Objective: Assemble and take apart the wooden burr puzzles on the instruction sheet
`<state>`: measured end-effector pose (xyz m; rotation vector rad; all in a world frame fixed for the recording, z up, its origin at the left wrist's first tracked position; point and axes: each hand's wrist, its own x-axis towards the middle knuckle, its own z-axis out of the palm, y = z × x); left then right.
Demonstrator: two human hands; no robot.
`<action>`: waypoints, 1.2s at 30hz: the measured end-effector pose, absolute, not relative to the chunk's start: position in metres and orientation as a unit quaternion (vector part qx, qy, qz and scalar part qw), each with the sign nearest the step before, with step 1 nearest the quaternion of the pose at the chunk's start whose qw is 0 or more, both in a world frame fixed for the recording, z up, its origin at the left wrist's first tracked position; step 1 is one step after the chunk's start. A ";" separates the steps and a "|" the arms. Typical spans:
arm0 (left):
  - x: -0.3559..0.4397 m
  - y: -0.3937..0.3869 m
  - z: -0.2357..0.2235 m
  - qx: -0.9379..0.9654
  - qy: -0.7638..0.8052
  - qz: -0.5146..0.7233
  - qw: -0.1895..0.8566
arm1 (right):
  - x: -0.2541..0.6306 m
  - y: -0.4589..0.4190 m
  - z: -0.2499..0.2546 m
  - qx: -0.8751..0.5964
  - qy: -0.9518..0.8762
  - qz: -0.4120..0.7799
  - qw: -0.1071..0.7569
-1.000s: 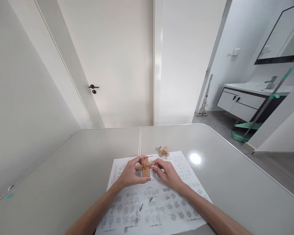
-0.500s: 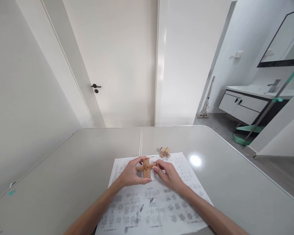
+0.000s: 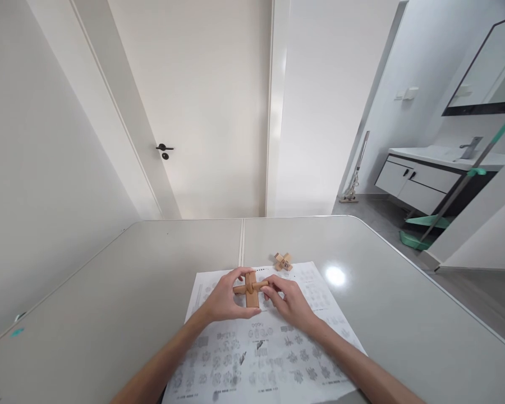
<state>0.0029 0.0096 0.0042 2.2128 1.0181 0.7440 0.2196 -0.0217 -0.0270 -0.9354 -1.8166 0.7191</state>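
Just above a printed paper sheet, a cross-shaped wooden interlocking puzzle [image 3: 251, 297] is held between both hands. My left hand [image 3: 229, 297] grips its upright block, fingers at the far end and thumb at the near end. A rounded wooden rod crosses the block from side to side. Its right end is pinched by the thumb and fingers of my right hand [image 3: 287, 297]. Part of the rod's left end lies within the curve of my left hand. The sheet [image 3: 273, 331] carries rows of grey diagrams.
A second small wooden puzzle [image 3: 283, 261] sits at the sheet's far edge, beyond my right hand. The pale table [image 3: 109, 314] has a seam and reaches toward a white door [image 3: 210, 112]. A washbasin cabinet [image 3: 421, 177] and a green dustpan [image 3: 416, 240] stand off to the right.
Almost nothing differs. Both hands keep the same grip on the wooden puzzle, which has barely shifted.
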 end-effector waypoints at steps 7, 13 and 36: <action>-0.001 0.011 0.005 0.834 0.364 0.280 0.305 | 0.217 -0.023 -0.028 -0.385 -0.730 0.313 0.471; 0.001 0.010 0.001 0.829 0.363 0.295 0.307 | 0.214 -0.022 -0.031 -0.387 -0.721 0.333 0.469; -0.001 0.017 0.001 0.801 0.378 0.299 0.356 | 0.216 -0.025 -0.021 -0.358 -0.696 0.402 0.475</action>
